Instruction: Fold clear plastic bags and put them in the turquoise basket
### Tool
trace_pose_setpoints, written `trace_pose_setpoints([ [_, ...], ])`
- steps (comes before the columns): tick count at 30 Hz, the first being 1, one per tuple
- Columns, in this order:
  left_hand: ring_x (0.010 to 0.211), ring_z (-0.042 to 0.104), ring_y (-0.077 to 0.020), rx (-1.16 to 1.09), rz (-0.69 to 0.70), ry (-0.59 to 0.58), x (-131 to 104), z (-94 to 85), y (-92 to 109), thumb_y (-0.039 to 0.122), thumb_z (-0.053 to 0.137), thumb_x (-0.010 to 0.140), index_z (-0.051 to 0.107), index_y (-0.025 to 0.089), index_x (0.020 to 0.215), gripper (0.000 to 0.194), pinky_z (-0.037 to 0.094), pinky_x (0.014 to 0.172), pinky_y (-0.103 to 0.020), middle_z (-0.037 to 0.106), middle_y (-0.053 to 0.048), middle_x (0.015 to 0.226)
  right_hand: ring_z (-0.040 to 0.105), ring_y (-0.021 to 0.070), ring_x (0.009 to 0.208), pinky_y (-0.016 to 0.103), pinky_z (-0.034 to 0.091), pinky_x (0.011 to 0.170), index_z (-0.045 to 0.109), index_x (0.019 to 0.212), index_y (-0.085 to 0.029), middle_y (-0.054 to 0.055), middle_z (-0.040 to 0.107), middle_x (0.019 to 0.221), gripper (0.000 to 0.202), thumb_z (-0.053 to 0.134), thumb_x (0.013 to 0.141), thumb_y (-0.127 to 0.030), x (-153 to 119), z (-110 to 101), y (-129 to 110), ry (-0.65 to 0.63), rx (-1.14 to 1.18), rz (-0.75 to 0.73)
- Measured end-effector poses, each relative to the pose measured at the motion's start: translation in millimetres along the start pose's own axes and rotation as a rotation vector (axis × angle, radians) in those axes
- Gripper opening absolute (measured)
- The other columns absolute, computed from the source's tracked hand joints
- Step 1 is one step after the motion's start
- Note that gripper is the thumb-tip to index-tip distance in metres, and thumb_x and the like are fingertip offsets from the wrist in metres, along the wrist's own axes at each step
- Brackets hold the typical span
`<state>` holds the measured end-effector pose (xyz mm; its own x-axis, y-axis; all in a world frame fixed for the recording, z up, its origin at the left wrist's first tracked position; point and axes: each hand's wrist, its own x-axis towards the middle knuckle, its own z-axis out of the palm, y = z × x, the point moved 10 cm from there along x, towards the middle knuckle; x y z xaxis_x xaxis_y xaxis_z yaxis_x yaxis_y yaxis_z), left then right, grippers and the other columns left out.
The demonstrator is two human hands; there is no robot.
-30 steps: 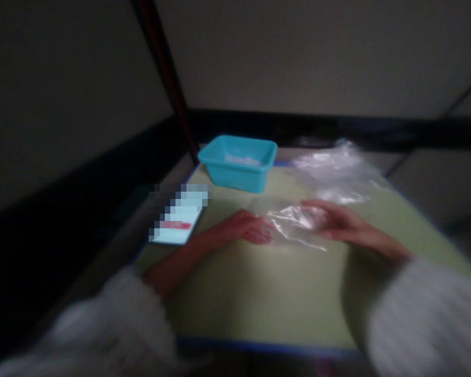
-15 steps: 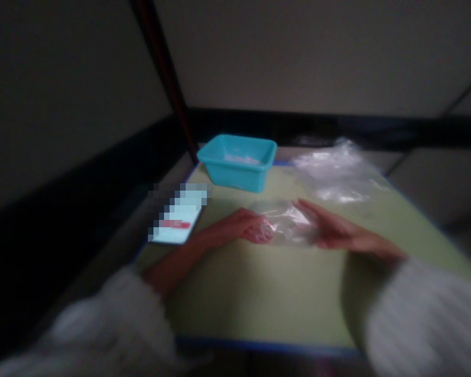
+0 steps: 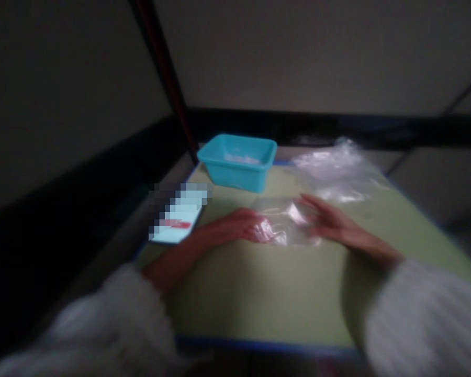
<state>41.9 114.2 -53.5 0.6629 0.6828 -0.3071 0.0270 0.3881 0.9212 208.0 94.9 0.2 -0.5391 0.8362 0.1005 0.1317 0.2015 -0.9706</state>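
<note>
A clear plastic bag point(image 3: 288, 222) lies flat across the middle of the table, between my hands. At its left end my left hand point(image 3: 241, 225) is closed on it, beside something reddish-pink in the bag that is too blurred to name. My right hand point(image 3: 329, 222) touches the bag's right end, its thumb and fingers spread apart.
A turquoise basket point(image 3: 235, 175) with small pale pieces inside stands at the back left of the yellow-green table point(image 3: 275, 298). More clear plastic bags point(image 3: 333, 167) lie in a heap at the back right. A phone point(image 3: 178, 222) with a lit screen lies by the left edge.
My right hand has shifted slightly, and its fingers are further apart over the bag's right end. The left hand has barely moved.
</note>
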Motion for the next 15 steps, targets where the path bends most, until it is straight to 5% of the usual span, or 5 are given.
trace_pose_setpoints([
  [7,0.09,0.068,-0.0224,-0.035,0.002,0.0,-0.9,-6.6,-5.2,0.026,0.071,0.075,0.062,0.011,0.108,0.037,0.053,0.08,-0.033,0.069,-0.013,0.101,0.059,0.0229,0.107,0.036,0.057,0.08,0.047,0.129,-0.031,0.007,0.042,0.141,0.058,0.065,0.076,-0.018,3.6,-9.3,-12.7,0.167,-0.092,-0.1],
  [10,0.098,0.065,-0.0241,-0.063,0.03,-0.032,0.8,-13.3,-10.8,0.023,0.071,0.075,0.06,0.014,0.111,0.039,0.052,0.085,-0.036,0.067,-0.013,0.108,0.052,0.025,0.118,0.04,0.051,0.092,0.047,0.13,-0.029,0.006,0.043,0.141,0.057,0.062,0.077,-0.016,3.8,-10.9,-20.2,0.228,-0.185,-0.163],
  [15,0.096,0.066,-0.0234,-0.081,0.018,-0.003,3.0,-17.9,-14.9,0.02,0.069,0.076,0.06,0.012,0.111,0.037,0.052,0.085,-0.038,0.067,-0.013,0.105,0.044,0.0293,0.126,0.045,0.047,0.096,0.031,0.141,-0.032,0.005,0.028,0.15,0.068,0.06,0.081,-0.022,4.6,-1.2,-17.7,0.132,-0.233,-0.128],
])
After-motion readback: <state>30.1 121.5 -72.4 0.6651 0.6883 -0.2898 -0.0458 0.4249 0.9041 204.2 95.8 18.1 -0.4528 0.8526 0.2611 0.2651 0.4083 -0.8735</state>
